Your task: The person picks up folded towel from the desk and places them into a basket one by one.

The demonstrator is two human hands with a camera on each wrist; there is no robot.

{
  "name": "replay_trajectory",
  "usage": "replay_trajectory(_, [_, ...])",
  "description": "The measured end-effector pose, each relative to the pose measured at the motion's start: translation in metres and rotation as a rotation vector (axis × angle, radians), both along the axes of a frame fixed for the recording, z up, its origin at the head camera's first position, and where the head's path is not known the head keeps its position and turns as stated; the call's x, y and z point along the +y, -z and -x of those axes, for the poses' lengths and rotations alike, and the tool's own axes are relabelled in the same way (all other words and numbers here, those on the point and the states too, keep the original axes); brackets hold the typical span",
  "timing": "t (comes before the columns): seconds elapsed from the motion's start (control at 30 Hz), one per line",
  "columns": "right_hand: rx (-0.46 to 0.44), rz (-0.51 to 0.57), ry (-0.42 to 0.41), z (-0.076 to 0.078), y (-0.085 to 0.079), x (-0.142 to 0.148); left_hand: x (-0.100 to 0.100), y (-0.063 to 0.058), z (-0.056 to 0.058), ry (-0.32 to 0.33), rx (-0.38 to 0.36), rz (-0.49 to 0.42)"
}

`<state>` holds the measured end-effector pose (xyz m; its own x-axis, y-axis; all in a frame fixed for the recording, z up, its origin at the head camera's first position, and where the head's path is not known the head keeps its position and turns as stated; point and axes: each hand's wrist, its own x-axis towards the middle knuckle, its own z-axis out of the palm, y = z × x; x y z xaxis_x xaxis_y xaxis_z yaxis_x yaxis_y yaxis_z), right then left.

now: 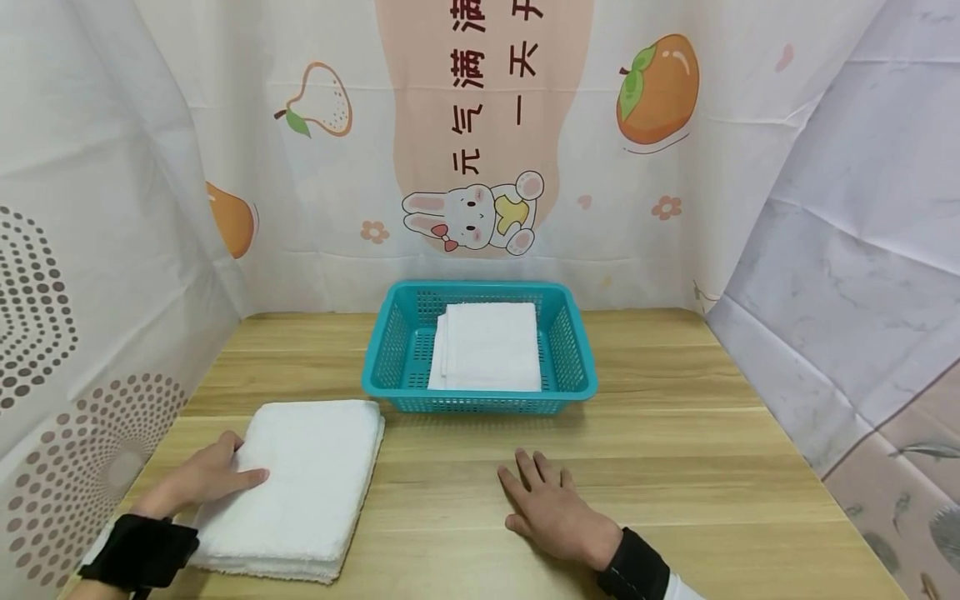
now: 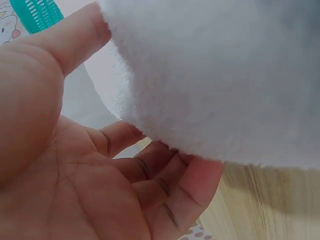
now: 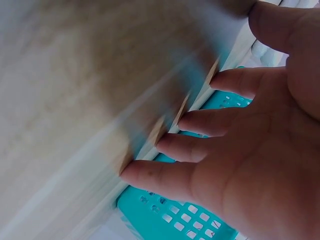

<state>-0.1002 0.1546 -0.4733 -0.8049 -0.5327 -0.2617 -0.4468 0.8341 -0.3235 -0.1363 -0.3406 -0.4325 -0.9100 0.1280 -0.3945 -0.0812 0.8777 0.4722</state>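
A thick white towel (image 1: pixel 300 479), folded into layers, lies at the left of the table. My left hand (image 1: pixel 201 479) holds its left edge, thumb on top. In the left wrist view, the fingers (image 2: pixel 165 185) reach beneath the fluffy towel edge (image 2: pixel 150 120), their tips partly hidden. My right hand (image 1: pixel 551 508) rests to the right of the towel with fingers spread and fingertips on the wood; it holds nothing. In the right wrist view its fingers (image 3: pixel 210 122) are nearly straight against the tabletop.
A teal plastic basket (image 1: pixel 480 404) stands at the back middle of the wooden table (image 1: pixel 660 450). Inside it lie folded white cloths (image 1: pixel 491 346). Printed curtains (image 1: pixel 337 192) enclose the back and both sides.
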Motion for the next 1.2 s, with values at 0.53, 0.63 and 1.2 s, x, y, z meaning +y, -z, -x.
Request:
replay_trajectory(0.53, [-0.004, 0.001, -0.004, -0.0002, -0.0014, -0.0002, 0.0034, 0.0051, -0.0016, -0.022, -0.009, -0.015])
replay_trajectory(0.63, [-0.006, 0.001, -0.003, -0.0002, -0.0017, -0.0003, 0.0034, 0.0058, -0.0017, -0.031, -0.010, -0.028])
replay_trajectory(1.2, [-0.011, 0.007, -0.005, 0.0000, -0.0013, 0.0002, 0.0102, 0.0022, -0.0012, 0.003, -0.002, -0.039])
